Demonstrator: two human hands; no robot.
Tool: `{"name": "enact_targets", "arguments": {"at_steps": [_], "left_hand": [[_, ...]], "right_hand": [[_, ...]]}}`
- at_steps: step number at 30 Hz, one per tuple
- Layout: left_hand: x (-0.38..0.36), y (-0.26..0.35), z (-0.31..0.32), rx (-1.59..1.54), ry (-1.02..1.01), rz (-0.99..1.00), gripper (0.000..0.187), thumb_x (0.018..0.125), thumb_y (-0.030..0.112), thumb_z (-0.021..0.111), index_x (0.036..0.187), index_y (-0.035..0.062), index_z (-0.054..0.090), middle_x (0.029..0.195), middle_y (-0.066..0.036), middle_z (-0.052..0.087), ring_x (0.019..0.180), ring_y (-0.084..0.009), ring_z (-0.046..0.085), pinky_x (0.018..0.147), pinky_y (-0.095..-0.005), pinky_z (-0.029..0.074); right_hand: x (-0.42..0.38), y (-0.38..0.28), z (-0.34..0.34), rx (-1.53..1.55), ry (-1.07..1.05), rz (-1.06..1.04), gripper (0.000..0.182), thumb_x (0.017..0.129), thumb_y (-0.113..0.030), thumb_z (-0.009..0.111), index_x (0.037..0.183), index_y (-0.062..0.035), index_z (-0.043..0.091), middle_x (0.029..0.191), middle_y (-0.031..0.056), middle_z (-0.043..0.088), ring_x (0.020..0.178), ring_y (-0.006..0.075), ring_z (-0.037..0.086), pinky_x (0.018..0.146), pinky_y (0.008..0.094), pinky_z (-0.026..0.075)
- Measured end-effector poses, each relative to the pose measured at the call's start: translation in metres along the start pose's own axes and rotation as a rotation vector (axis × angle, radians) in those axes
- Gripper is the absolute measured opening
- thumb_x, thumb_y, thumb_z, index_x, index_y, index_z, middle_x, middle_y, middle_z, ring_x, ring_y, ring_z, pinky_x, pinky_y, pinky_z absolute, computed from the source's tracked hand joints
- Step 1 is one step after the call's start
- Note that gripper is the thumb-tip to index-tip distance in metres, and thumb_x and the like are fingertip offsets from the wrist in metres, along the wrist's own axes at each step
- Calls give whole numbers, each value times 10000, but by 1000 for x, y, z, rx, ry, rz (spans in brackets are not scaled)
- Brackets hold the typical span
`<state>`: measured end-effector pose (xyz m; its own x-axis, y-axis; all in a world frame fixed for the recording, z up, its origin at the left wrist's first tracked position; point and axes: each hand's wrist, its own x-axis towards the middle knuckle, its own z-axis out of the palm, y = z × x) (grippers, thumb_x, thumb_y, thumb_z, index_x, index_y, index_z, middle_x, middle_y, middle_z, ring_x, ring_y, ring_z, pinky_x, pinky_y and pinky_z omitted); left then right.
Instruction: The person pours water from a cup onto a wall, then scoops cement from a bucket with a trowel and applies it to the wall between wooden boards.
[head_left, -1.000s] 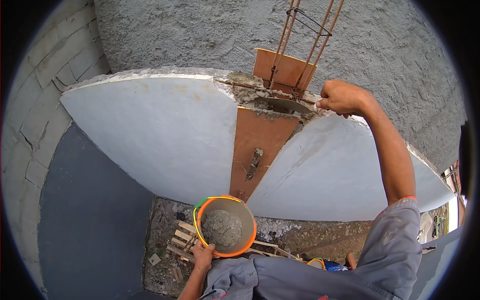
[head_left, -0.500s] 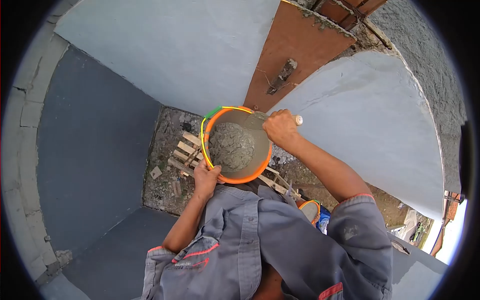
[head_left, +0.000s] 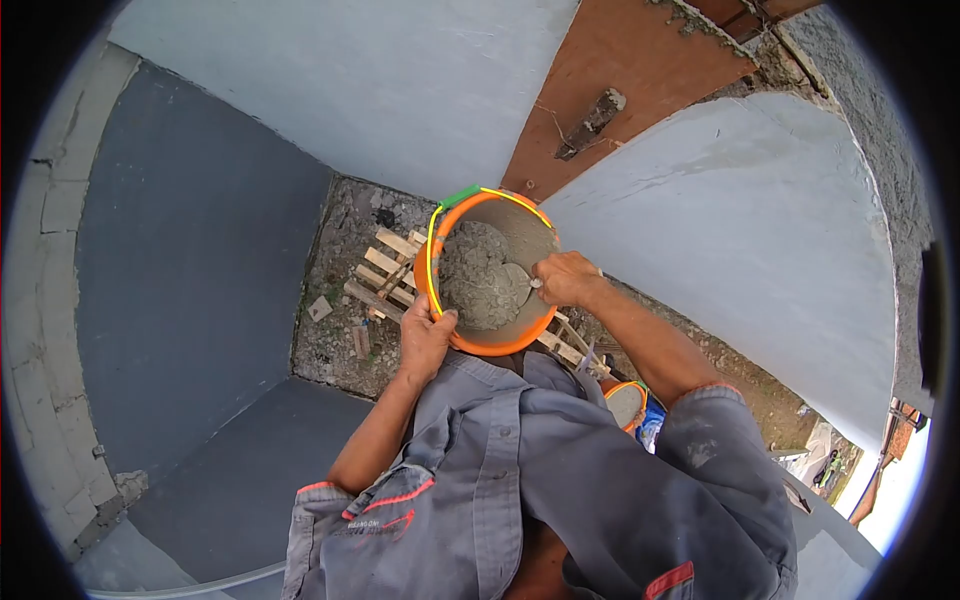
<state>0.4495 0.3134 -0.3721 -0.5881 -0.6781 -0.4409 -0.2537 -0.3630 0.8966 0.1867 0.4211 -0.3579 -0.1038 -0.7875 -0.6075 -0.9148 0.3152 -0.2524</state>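
Observation:
An orange bucket [head_left: 495,349] is held up in front of my chest, its mouth tipped towards me, with wet grey mortar [head_left: 470,270] inside. My left hand [head_left: 426,336] is closed on the near left rim, the thumb lying over the edge by the yellow wire handle with its green grip [head_left: 461,197]. Over the bucket's right side, my right hand [head_left: 567,278] is wrapped around the handle of a trowel [head_left: 518,283]. The trowel's blade rests in the mortar, partly sunk; most of its handle is hidden by my fingers.
Slatted wood [head_left: 385,265] lies on the rubble ground below. A second orange bucket [head_left: 626,404] with grey contents stands lower right. Pale wall panels [head_left: 740,210] and a brown board [head_left: 630,80] rise ahead, and a dark grey wall [head_left: 200,270] stands left.
My right hand has turned and lowered the trowel from the bucket's upper right rim into the mortar. Bucket and left hand appear slightly further right and up.

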Motion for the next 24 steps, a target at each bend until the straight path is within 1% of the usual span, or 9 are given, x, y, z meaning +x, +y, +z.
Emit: {"name": "enact_targets", "arguments": {"at_steps": [3,7,9,10,12,17,21,22,24], "left_hand": [[-8,20,0,-118,-27,-102,82,871,12,617,932,38,568,766,37,509,688,-47,491,615,-223,432],[-3,5,2,69,-72,56,88,875,22,619,943,37,566,774,34,520,682,-50,506,606,-229,449],[-2,8,3,32,-38,-16,99,878,20,617,961,36,566,787,31,525,685,-51,514,612,-229,461],[-4,18,2,-96,-30,-38,108,880,19,621,969,38,563,797,32,523,687,-50,508,621,-227,463],[-7,12,-1,-82,-30,-52,110,882,16,619,975,38,565,799,34,525,693,-51,508,630,-226,463],[-1,8,1,-48,-37,-40,118,885,4,615,990,37,572,805,36,527,715,-49,507,649,-232,467],[-7,6,0,-63,-20,-91,114,888,16,620,989,37,571,808,33,536,704,-51,511,626,-233,467],[-8,2,-1,-6,-28,-26,117,888,13,622,988,32,564,807,27,538,698,-51,520,613,-229,476],[-6,5,-1,-39,-24,-41,121,888,10,624,988,30,559,802,25,539,693,-51,524,605,-226,481]], "right_hand": [[-4,0,5,71,-10,8,228,731,-176,658,884,-15,714,847,205,704,844,365,697,741,461,551],[6,-13,10,33,-63,66,255,761,-196,666,952,-35,715,878,209,706,873,368,693,761,465,547],[-5,-16,8,101,-27,33,258,786,-211,669,967,-32,711,877,212,706,890,364,693,779,465,544],[-7,-16,9,96,-28,25,258,786,-211,669,967,-32,711,877,212,706,890,364,693,779,465,544],[-10,-14,12,188,-8,20,270,793,-213,665,993,-36,706,876,215,705,891,368,691,795,469,538],[-11,-25,22,197,24,29,296,810,-241,666,1033,-48,695,883,215,705,890,375,687,804,484,528],[-8,-32,20,204,13,29,322,825,-267,665,1065,-54,691,886,219,703,892,383,683,809,488,525],[-5,-34,20,200,17,28,322,825,-267,665,1065,-54,691,886,219,703,892,383,683,809,488,525],[2,-39,21,214,23,49,337,830,-275,665,1079,-47,683,880,226,701,889,385,682,808,487,525]]}}
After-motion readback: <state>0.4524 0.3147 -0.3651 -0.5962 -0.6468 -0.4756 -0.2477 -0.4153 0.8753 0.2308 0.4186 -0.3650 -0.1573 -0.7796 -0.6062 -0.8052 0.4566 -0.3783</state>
